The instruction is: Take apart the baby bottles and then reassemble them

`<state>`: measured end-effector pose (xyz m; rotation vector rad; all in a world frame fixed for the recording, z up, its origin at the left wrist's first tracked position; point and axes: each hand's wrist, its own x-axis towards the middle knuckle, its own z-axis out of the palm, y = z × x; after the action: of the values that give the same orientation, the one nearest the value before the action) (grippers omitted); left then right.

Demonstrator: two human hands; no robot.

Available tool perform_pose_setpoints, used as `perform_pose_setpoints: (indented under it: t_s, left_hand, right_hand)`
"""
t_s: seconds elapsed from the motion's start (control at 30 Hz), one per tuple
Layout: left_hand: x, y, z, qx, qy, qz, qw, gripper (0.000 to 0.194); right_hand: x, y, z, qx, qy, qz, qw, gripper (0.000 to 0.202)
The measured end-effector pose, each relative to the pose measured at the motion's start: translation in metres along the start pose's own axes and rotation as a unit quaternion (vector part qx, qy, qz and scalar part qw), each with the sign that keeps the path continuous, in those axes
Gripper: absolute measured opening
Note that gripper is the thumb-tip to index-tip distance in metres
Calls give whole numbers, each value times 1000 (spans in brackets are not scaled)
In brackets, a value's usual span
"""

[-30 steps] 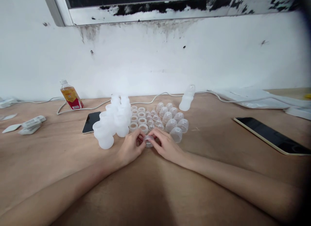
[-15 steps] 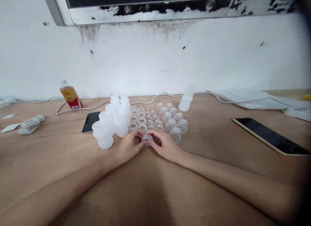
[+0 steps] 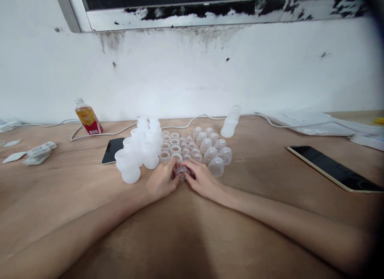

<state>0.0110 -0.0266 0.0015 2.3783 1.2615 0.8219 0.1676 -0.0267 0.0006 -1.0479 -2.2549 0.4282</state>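
Observation:
My left hand [image 3: 164, 177] and my right hand [image 3: 201, 176] meet over the table, fingers curled round a clear round bottle collar [image 3: 181, 171] from both sides. Part of the collar is hidden by my fingers and thumbs. Just beyond my hands stand rows of collar rings [image 3: 165, 156] and clear bottle nipples [image 3: 192, 144]. To their right are several clear domed caps [image 3: 216, 166]. Left of the rings, several frosted white baby bottles [image 3: 131, 171] stand upright without tops.
A capped baby bottle [image 3: 229, 124] stands near the wall. One phone [image 3: 113, 150] lies behind the white bottles, another phone [image 3: 334, 167] far right. A drink bottle [image 3: 89, 118], a white cable [image 3: 192, 121], small packets [image 3: 39, 153] and plastic bags [image 3: 309, 123] lie round the edges.
My left hand has turned a little, its thumb drawn back along the collar's left side. My right hand stays almost where it was.

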Motion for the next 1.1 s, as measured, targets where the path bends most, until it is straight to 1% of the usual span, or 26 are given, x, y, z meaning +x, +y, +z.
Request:
perform_pose_setpoints:
  t_s: [0.13, 0.23, 0.33, 0.43, 0.57, 0.67, 0.77, 0.87, 0.97, 1.1]
  left_hand:
    - [-2, -4, 1, -18, -1, -10, 1000, 8]
    - [-4, -6, 0, -29, -3, 0, 1000, 12]
    - [-5, -5, -2, -5, 1, 14, 1000, 14]
    - [-5, -3, -3, 17, 6, 16, 1000, 11]
    - [-4, 0, -2, 33, 18, 0, 999, 10]
    - [-1, 3, -2, 31, 11, -21, 999, 10]
    - [1, 3, -2, 28, 12, -28, 999, 10]
    - [1, -1, -3, 14, 8, -25, 1000, 7]
    - [0, -4, -3, -16, 4, -22, 1000, 5]
    - [-2, -2, -6, -47, 22, -6, 999, 6]
  right_hand:
    - [-2, 2, -1, 7, 3, -7, 1000, 29]
    - [-3, 1, -1, 20, -2, -18, 1000, 30]
    - [-3, 0, -2, 22, -9, -20, 1000, 32]
    - [-2, -1, -2, 23, -4, -16, 1000, 30]
    - [-1, -3, -1, 24, 9, 5, 1000, 27]
    - [1, -4, 0, 16, 7, 21, 1000, 27]
    - [3, -4, 1, 6, 5, 23, 1000, 28]
    - [5, -2, 2, 4, 2, 19, 1000, 27]
    - [5, 1, 3, 26, 1, 23, 999, 24]
    - [4, 3, 3, 59, 11, 23, 998, 20]
